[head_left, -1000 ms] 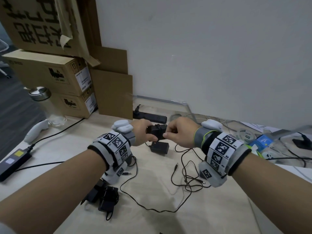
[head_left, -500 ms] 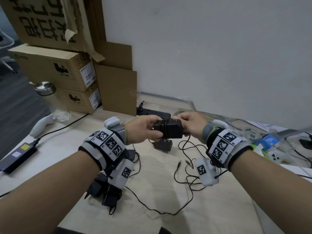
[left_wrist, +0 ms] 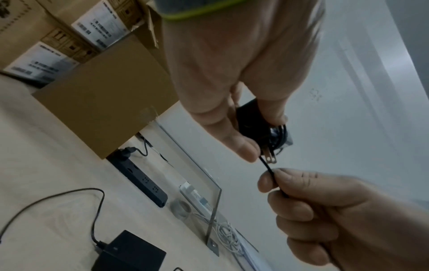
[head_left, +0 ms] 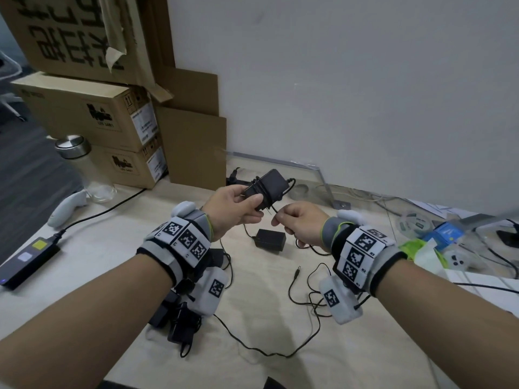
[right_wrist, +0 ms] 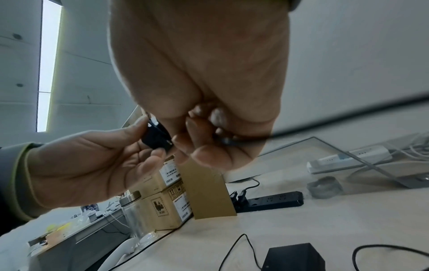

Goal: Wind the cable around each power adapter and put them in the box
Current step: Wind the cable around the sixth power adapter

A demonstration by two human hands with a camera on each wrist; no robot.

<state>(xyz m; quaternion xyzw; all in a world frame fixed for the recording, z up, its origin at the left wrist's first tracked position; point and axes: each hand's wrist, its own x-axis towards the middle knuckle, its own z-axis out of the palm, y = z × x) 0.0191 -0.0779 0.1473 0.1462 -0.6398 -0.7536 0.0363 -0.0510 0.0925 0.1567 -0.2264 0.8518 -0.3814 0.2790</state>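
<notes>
Winding one power adapter [head_left: 268,183]: our left hand [head_left: 233,204] grips it, right hand [head_left: 299,224] pinches its cable [left_wrist: 267,165]; other adapters [head_left: 270,239] wait unwound on the worktop [head_left: 252,318].

Pale wood-grain table [head_left: 118,262]. Centre: black adapter [head_left: 270,240], loose cables [head_left: 309,290]. Near left: pile of black adapters [head_left: 179,321]. Far left: cardboard boxes [head_left: 92,122], glass bottle [head_left: 87,169], white controller [head_left: 66,207], power brick [head_left: 26,262]. Far centre: black power strip [right_wrist: 274,200].

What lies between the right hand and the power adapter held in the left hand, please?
A short taut stretch of black cable, beside the adapter's plug prongs, joins right hand to power adapter in the left hand; left wrist view.
</notes>
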